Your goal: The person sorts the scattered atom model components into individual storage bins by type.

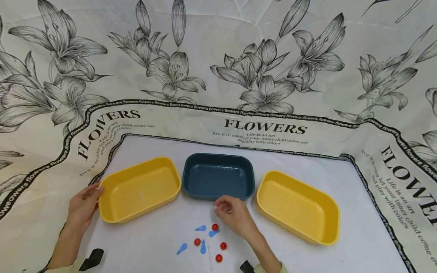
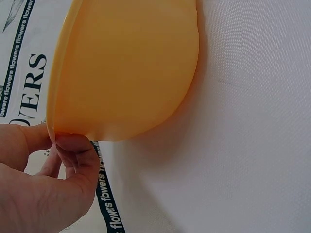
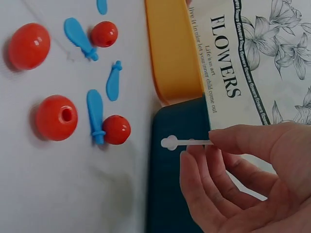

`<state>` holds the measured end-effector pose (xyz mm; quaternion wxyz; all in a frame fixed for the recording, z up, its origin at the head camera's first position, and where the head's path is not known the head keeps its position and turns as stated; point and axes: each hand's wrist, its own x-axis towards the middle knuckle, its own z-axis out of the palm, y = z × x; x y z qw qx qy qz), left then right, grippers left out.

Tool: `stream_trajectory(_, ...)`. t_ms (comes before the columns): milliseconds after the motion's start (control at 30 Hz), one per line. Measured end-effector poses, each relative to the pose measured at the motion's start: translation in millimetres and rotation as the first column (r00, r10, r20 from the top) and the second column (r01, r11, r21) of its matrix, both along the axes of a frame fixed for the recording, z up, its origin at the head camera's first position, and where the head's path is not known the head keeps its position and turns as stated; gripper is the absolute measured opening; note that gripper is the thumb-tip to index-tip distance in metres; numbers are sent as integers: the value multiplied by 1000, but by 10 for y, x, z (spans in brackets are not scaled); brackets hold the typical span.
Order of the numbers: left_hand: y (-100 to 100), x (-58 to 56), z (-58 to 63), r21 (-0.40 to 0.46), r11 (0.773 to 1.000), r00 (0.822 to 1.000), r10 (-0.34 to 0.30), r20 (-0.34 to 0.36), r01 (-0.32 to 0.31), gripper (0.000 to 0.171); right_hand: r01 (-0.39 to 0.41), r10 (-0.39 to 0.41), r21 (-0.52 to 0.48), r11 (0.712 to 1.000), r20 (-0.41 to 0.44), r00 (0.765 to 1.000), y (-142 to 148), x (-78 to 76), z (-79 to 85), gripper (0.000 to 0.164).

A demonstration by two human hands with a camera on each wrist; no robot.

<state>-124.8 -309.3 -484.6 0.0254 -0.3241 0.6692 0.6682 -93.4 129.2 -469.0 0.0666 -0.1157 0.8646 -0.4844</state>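
My left hand (image 1: 82,206) pinches the rim of the left yellow tray (image 1: 110,212) between thumb and fingers; the left wrist view shows the grip at the tray's corner (image 2: 116,97). In my right hand (image 1: 233,214) is a thin white cotton swab (image 3: 170,142) with a knobbed tip, pinched by thumb and fingertips. That hand is just in front of the near rim of the dark blue tray (image 1: 218,182). Several red beads (image 1: 197,242) and several small blue deflated balloons (image 1: 203,246) lie scattered on the white table before it.
A second yellow tray (image 1: 297,204) stands angled on the right. Another thin white stick (image 1: 209,258) lies among the beads, near the front. Behind the trays hangs a floral cloth (image 1: 266,129) with a black printed border.
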Motion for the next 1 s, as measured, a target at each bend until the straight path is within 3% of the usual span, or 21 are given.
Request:
stream_trajectory(167, -1, -2, -13, -2, 1000, 1000, -1, -13, 1, 66, 2, -1, -62, 998, 13, 1000, -41, -57, 33, 12)
stream_trajectory(400, 2, -10, -13, -23, 1000, 1000, -15, -2, 15, 69, -9, 16, -164, 986, 42, 999, -165, -22, 472, 11)
stream_trajectory(633, -3, -5, -15, -21, 1000, 1000, -19, -2, 19, 69, -14, 26, -196, 980, 56, 998, -247, -89, 577, 16)
stream_trajectory(1000, 3, -4, -6, -31, 999, 1000, -16, 7, 16, 66, -35, 36, -205, 978, 5, 999, -401, -199, 683, 16)
